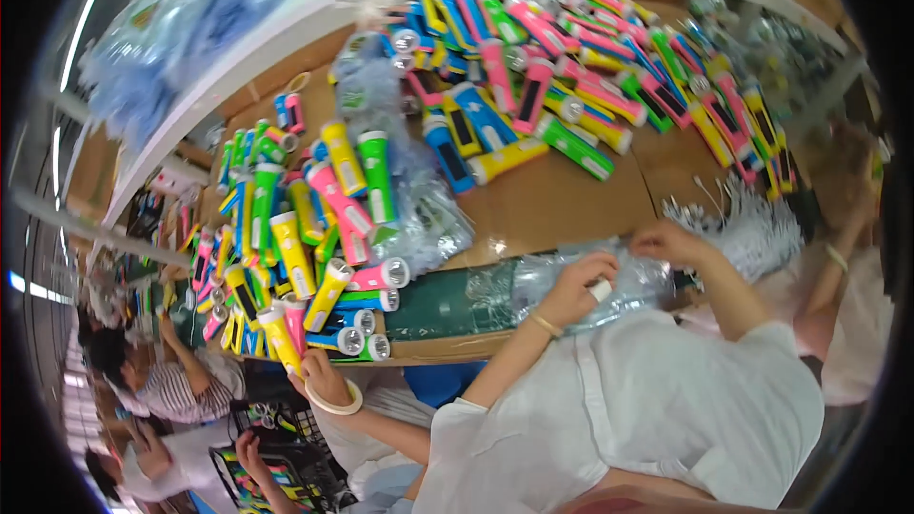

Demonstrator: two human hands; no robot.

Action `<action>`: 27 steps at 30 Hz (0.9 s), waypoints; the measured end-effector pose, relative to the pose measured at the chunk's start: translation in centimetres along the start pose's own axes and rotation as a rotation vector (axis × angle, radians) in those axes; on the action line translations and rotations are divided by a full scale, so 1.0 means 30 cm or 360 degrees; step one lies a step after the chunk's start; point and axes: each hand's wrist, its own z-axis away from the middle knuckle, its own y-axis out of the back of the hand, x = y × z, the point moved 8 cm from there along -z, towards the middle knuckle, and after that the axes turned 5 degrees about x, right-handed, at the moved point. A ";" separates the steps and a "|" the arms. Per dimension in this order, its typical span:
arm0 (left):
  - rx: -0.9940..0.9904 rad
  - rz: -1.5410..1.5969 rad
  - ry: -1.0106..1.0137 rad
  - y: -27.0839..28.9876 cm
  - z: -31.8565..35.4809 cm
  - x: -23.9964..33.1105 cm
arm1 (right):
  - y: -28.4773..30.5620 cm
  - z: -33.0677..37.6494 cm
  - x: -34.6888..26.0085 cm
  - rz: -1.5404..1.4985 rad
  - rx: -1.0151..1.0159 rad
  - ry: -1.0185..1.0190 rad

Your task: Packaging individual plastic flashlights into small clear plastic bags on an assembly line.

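Observation:
My left hand [574, 291], with a band on its wrist, is curled over a pile of clear plastic bags [543, 284]. A small white piece [600, 290] shows at its fingers; whether it is held or wrapped round a finger I cannot tell. To its right, my right hand [674, 244] bends with its fingertips pressed together above the bags' far edge. What it pinches, if anything, is too small to make out. Beside this hand lies a bundle of white cables [747, 228]. Beyond both hands, flashlights [533, 95] in pink, yellow, green and blue lie heaped on cardboard [552, 214].
Another flashlight heap [295, 247] stands at the left, where a co-worker's hand [328, 383] with a white bangle touches a yellow flashlight [279, 338]. A co-worker's arm [838, 247] is at the right. A white shelf edge [286, 24] crosses above. Black crates [271, 462] sit lower left.

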 end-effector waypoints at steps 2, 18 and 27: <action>-0.0054 0.0165 0.0107 -0.008 0.005 0.007 | 0.053 -0.043 -0.005 -0.0131 -0.0179 -0.0084; -0.0085 -0.0646 -0.0082 -0.026 -0.004 0.105 | 0.300 -0.420 0.149 0.0737 0.1083 0.0149; 0.0013 -0.0889 -0.0188 0.034 -0.032 0.096 | 0.351 0.103 -0.081 -0.1090 0.0590 -0.0187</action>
